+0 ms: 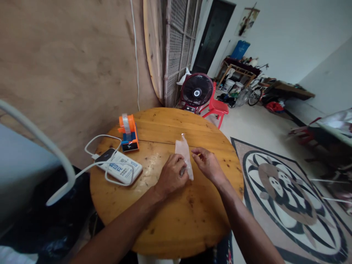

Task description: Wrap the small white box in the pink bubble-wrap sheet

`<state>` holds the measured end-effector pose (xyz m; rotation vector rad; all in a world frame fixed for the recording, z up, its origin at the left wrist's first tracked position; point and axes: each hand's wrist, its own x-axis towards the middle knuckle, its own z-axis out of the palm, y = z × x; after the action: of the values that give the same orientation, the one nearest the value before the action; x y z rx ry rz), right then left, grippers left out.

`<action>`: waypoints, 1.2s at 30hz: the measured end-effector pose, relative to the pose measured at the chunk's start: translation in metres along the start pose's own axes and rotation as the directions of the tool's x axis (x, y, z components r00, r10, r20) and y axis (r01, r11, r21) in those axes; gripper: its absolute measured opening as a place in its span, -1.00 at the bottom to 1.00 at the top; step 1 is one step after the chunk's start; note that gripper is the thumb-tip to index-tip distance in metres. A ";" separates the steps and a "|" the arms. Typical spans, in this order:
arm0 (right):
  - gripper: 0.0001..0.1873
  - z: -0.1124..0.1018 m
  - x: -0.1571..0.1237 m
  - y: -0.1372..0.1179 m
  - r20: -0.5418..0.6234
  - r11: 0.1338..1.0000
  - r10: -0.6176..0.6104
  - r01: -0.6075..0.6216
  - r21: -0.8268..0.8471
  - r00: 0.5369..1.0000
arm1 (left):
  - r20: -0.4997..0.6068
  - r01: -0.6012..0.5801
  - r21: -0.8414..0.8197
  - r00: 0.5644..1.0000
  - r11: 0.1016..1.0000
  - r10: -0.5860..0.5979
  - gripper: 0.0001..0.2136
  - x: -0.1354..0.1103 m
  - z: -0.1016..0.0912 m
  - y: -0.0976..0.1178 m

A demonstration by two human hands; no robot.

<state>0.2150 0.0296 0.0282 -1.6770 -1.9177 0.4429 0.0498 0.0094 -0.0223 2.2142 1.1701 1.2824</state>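
Note:
A thin, whitish, see-through sheet or small bag lies on the round wooden table, long side pointing away from me. A narrow shiny strip sticks out at its far end. My left hand rests over its near left part, fingers curled and pressed onto it; they hide some of it. Just right of the sheet is my right hand, thumb and fingers drawn together. Whether anything small sits in that pinch is too fine to see. To the left stands an orange and blue tape dispenser with a roll of clear tape.
A white box-like power bank with a cable and a dark phone-like device lie at the table's left. A pale curved tube crosses the left foreground. Beyond the table are a fan and a red chair.

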 end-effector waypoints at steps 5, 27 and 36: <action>-0.74 0.007 0.030 0.016 0.032 0.996 -0.086 0.085 0.037 0.996 | -0.009 0.010 0.003 1.000 1.000 -0.010 -0.87 0.000 0.002 -0.002; -0.75 0.026 0.080 0.058 0.095 0.893 -0.131 0.076 0.444 0.987 | 0.160 -0.019 0.050 0.987 0.999 0.011 -0.84 0.005 -0.004 -0.005; -0.51 0.036 0.121 0.057 0.375 0.872 -0.144 -0.062 0.486 0.916 | 0.156 -0.023 0.037 0.988 0.999 0.017 -0.85 0.007 -0.006 -0.004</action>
<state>0.2302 0.1620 -0.0107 -1.2672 -1.8886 1.2289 0.0447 0.0161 -0.0177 2.3120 1.1256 1.0805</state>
